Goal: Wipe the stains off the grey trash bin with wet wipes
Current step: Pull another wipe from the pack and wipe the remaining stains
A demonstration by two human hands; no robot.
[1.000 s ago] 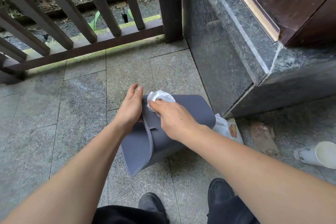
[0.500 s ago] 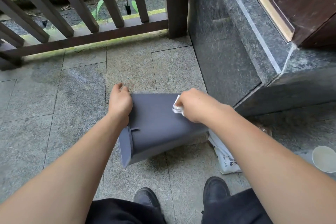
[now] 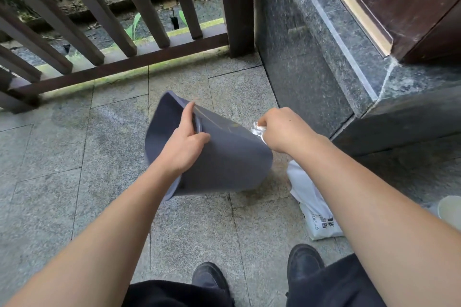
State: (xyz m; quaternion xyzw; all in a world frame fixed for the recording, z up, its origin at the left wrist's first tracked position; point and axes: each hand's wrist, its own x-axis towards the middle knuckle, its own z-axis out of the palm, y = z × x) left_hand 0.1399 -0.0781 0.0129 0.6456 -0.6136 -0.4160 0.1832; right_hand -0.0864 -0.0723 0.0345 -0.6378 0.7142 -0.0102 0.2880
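A: Where is the grey trash bin (image 3: 224,157)?

B: Lying tipped on its side on the stone floor (image 3: 74,157), mouth turned to the left, just short of the dark granite step (image 3: 311,57).

A: And the hands?

B: The left hand (image 3: 183,143) has its grip on the bin's rim, fingers curled over the edge and the thumb pointing up along it. The right hand (image 3: 283,129) is a closed fist pinching a crumpled white wet wipe (image 3: 258,131), which touches the bin's far right edge.

A: What lies around it?

B: A white wipes packet (image 3: 314,209) with printed lettering lies flat on the floor just beside the bin, under the right forearm, which hides part of it. A pale paper cup (image 3: 450,208) shows at the right border, cut off. Two black shoes (image 3: 209,278) stand at the bottom.

A: Anything hemming it in?

B: A brown wooden railing (image 3: 124,62) runs across behind the bin, its post meeting the granite step at the corner. A dark wooden door (image 3: 411,2) stands above the step.
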